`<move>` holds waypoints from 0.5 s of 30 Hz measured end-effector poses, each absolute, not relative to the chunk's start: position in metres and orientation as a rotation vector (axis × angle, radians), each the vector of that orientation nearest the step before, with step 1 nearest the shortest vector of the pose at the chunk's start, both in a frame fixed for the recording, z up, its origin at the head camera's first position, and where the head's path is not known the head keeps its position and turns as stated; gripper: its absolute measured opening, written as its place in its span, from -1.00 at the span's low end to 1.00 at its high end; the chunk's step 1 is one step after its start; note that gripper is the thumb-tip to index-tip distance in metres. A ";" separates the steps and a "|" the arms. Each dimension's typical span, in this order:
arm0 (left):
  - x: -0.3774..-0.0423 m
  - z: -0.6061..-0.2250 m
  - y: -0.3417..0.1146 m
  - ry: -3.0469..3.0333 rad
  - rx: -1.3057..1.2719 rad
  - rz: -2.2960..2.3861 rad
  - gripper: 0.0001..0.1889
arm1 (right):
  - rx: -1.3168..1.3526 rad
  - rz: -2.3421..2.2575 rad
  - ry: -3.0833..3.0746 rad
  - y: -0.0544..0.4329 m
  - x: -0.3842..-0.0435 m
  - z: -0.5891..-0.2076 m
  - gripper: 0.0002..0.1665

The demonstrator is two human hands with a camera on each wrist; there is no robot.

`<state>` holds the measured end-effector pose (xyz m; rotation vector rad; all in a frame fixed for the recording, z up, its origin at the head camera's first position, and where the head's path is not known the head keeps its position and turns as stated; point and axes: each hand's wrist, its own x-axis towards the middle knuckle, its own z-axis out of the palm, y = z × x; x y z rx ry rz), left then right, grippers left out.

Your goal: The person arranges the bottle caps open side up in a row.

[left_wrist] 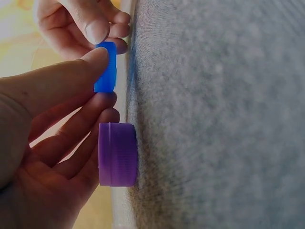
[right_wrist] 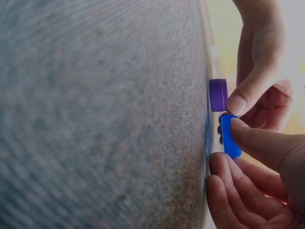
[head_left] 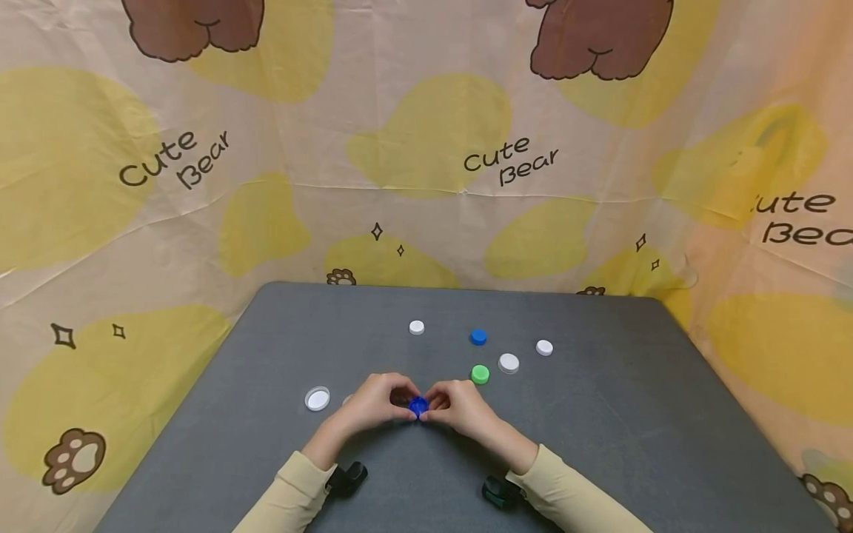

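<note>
Between both hands is a small blue bottle cap [head_left: 418, 406], its hollow side facing up in the head view. My left hand [head_left: 376, 400] pinches one side of it, the thumb on the near edge and fingers behind. From the other side my right hand [head_left: 463, 406] pinches the same cap with thumb and fingers. Both wrist views show the blue cap [left_wrist: 106, 67] held just above the grey cloth. A purple bottle cap [left_wrist: 117, 155] sits on the cloth beside my left fingers; in the head view the left hand mostly hides it.
Beyond the hands lie a green cap [head_left: 480, 374], a darker blue cap [head_left: 478, 337], and white caps such as the one at the back [head_left: 416, 327] and the larger one at right [head_left: 509, 363]. A white-centred round lid [head_left: 317, 398] lies left of the left hand. A printed curtain [head_left: 426, 148] borders the grey table [head_left: 600, 444].
</note>
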<state>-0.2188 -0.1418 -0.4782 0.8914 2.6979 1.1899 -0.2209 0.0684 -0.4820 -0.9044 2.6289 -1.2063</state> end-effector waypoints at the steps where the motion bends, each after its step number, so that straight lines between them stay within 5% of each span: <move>1: -0.219 -0.479 -0.142 2.697 0.900 1.186 -0.75 | -0.911 -1.203 2.628 0.068 -0.221 -0.482 -0.73; 15: -0.220 -0.482 -0.143 2.698 0.922 1.140 -0.74 | -0.928 -1.177 2.624 0.068 -0.221 -0.482 -0.75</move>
